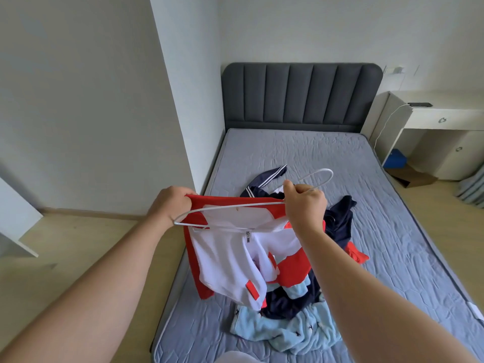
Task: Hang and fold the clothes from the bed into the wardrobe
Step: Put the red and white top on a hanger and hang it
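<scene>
Your left hand (171, 203) grips the jacket (225, 260) by its red shoulder, at the jacket's 10 o'clock. A wire hanger (248, 204) lies across the open collar. Your right hand (305, 203), at 2 o'clock, pinches the hanger's neck. The jacket hangs above the bed (340, 158), with a clothes pile (337, 224) at 4 o'clock.

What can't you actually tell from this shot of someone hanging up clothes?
Head view only:
- Wardrobe: just a white panel cut off by the left edge; unclear whether that is it.
- Navy clothes: partly covered by the red and white jacket and the right hand holding the hanger, so no count.
- Dark object on the desk: too small to name.
- Jacket's far shoulder: bunched inside the left hand.
</scene>
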The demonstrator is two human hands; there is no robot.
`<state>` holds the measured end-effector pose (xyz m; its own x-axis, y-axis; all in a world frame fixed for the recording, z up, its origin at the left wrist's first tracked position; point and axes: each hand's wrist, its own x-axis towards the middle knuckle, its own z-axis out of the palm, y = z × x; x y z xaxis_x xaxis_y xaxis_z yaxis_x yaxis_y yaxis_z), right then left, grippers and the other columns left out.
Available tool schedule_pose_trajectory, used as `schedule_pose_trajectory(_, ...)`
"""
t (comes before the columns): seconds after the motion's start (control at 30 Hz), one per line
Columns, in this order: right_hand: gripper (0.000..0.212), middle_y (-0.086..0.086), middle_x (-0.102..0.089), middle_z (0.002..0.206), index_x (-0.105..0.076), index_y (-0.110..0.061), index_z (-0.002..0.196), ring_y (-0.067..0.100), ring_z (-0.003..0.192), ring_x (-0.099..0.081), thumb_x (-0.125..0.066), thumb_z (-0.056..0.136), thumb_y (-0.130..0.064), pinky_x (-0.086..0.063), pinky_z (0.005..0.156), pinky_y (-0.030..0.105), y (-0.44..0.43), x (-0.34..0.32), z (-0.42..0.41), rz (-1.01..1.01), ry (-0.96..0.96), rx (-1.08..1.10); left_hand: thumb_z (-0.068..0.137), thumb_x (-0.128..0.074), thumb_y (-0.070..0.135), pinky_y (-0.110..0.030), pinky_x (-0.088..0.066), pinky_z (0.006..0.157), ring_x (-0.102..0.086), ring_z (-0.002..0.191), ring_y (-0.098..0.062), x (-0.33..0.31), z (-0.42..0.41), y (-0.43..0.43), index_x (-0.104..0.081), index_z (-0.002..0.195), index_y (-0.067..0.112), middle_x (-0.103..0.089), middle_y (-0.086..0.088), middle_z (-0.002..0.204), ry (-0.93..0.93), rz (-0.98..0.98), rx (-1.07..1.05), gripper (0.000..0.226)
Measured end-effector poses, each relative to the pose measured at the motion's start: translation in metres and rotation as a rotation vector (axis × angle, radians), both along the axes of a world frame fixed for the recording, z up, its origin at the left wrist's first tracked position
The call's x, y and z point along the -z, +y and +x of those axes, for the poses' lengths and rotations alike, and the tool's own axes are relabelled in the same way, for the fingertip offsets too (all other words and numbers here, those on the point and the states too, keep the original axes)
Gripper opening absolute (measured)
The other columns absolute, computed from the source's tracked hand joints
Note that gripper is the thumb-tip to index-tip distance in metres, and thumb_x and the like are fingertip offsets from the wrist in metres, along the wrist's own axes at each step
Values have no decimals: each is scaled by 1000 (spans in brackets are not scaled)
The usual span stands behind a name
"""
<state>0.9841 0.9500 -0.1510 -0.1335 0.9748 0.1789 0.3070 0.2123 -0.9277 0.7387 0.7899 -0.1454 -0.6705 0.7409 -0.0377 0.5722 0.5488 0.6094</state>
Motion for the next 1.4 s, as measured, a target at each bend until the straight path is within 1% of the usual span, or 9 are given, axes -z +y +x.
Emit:
schedule_pose_trajectory(0.17,59,-8,-26,39,-33,-14,48,12,41,-26,-66,90,-40,-29,49,27,4,5,2,10,-26,-61,68,-56,28,-22,-47,66,-67,81,-21,8,0,0,-81,83,27,-76,3,79,58,1,15,29)
schedule_pose_trajectory(0.33,59,-3,-47,51,-64,-3,67,12,49,-40,-78,77,-59,-34,48,25,6,9,12,-156,-11,-427,76,-75,22,-10,-40,59,-63,72,-2,12,-10,-8,-80,79,34,-71,18,71,70,21,-45,13)
schedule_pose_trajectory(0.5,21,-3,-71,63,-78,-18,68,6,54,-59,-92,71,-34,-45,52,17,2,19,21,-241,-18,-654,77,-75,20,-21,-45,68,-67,80,-16,20,-14,-16,-80,81,28,-74,7,77,81,-39,-93,10)
schedule_pose_trajectory(0.7,23,18,-70,75,-79,-19,70,15,67,-57,-92,69,-39,-46,65,29,1,22,21,-244,14,-558,73,-75,12,-20,-43,57,-65,73,-12,18,-10,-25,-73,67,30,-71,9,74,33,-154,7,20)
schedule_pose_trajectory(0.83,22,13,-73,78,-80,-21,70,13,67,-61,-92,69,-39,-49,66,30,0,25,22,-251,-7,-546,67,-59,-7,-19,-46,58,-64,71,-14,17,-10,-29,-74,78,26,-72,5,76,-82,-238,82,38)
schedule_pose_trajectory(1.03,24,16,-73,80,-80,-23,70,15,66,-60,-92,67,-43,-49,64,32,-7,30,23,-251,-63,-528,71,-58,-12,-26,-45,65,-61,80,-20,21,-11,-34,-66,93,23,-67,-4,90,-227,-65,26,42)
schedule_pose_trajectory(1.17,20,-2,-75,70,-80,-30,70,6,60,-63,-90,69,-48,-49,57,24,-10,28,22,-222,-109,-514,69,-56,-15,-29,-46,68,-59,91,-22,20,-14,-33,-61,93,22,-61,-2,100,-186,55,-47,45)
schedule_pose_trajectory(1.27,18,-12,-69,59,-78,-38,65,1,48,-54,-87,72,-51,-41,45,15,-11,25,17,-171,-203,-510,69,-54,-17,-27,-46,64,-62,90,-18,19,-16,-33,-60,89,23,-63,5,97,-136,110,-117,45)
schedule_pose_trajectory(1.4,22,-4,-68,58,-77,-33,62,3,44,-51,-85,75,-49,-44,45,19,-16,27,13,-148,-347,-540,70,-52,-16,-27,-48,67,-67,89,-22,25,-19,-35,-65,84,22,-71,4,89,-117,120,-217,42)
